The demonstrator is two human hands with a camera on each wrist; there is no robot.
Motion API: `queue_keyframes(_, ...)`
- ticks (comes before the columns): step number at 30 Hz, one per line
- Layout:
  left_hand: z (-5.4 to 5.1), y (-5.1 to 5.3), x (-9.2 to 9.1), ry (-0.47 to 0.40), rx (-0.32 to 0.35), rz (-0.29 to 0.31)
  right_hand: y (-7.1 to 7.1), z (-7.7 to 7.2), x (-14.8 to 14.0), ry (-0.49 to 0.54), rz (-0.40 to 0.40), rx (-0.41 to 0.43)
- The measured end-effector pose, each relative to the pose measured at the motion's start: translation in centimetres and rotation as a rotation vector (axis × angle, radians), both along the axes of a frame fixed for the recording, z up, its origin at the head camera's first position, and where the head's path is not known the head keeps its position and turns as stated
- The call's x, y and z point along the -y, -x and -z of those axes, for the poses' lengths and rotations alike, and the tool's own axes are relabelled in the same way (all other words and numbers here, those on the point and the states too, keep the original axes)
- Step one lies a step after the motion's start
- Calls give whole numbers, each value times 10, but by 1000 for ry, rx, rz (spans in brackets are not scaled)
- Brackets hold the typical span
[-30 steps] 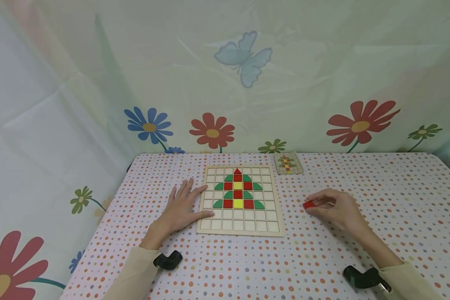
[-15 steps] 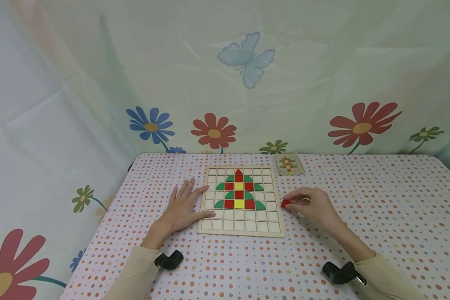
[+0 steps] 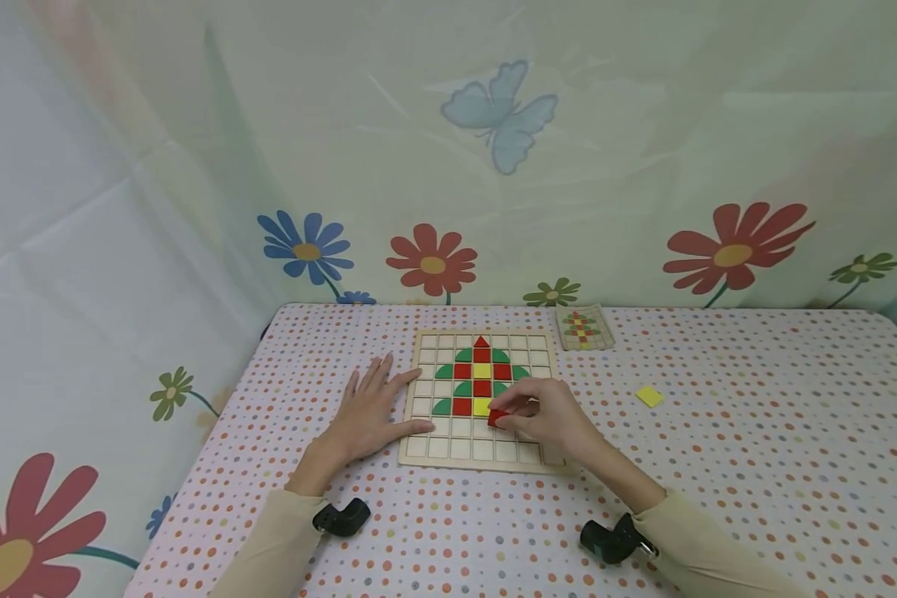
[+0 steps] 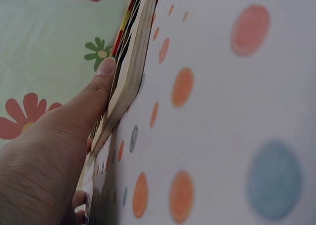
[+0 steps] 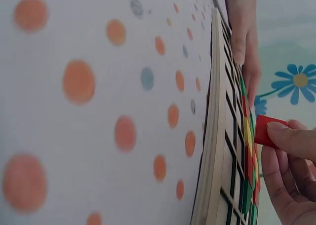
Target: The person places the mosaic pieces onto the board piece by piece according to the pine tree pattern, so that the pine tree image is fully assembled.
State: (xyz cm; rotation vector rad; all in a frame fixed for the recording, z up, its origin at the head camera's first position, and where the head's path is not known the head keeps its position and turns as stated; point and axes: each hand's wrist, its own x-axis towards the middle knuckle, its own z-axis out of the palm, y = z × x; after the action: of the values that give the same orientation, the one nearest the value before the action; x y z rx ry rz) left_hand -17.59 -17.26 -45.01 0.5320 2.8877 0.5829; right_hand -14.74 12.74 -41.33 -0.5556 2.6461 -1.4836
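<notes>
A square wooden grid board [image 3: 438, 448] lies on the table. Red, yellow and green tiles form a tree-like pattern in its cells. My right hand [image 3: 541, 413] pinches a red tile [image 3: 497, 418] between thumb and fingers over the board, just below the yellow tile in the pattern's lower row. The right wrist view shows the red tile [image 5: 266, 130] held near the board's face, apart from its frame. My left hand [image 3: 366, 415] lies spread at the board's left edge, with thumb [image 4: 98, 82] and index fingertip on the frame. The right hand covers the pattern's lower right part.
A loose yellow tile [image 3: 650, 396] lies on the dotted tablecloth, right of the board. Behind the board's right corner is a small pattern card [image 3: 586, 340] with a similar tree. A flowered curtain [image 3: 605, 166] hangs along the table's back edge.
My right hand has carried the red tile leftward from the tablecloth to over the board. The loose yellow tile has come into view behind it. My left hand has stayed in place.
</notes>
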Motion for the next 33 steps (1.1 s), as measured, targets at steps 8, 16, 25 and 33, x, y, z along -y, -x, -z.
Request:
queue_keyframes(8,0,0,0,21,-4,-1,1,5,12,5,-78,-38)
queue_keyframes(16,1,0,0,27,-3,-3,-2,6,17,-73,-83,-31)
queue_keyframes(25,1,1,-1,27,1,-4,-3,5,20,-122,-71,-57)
queue_keyframes(33,1,0,0,31,5,-3,-4,0,21,-146,-87,-77)
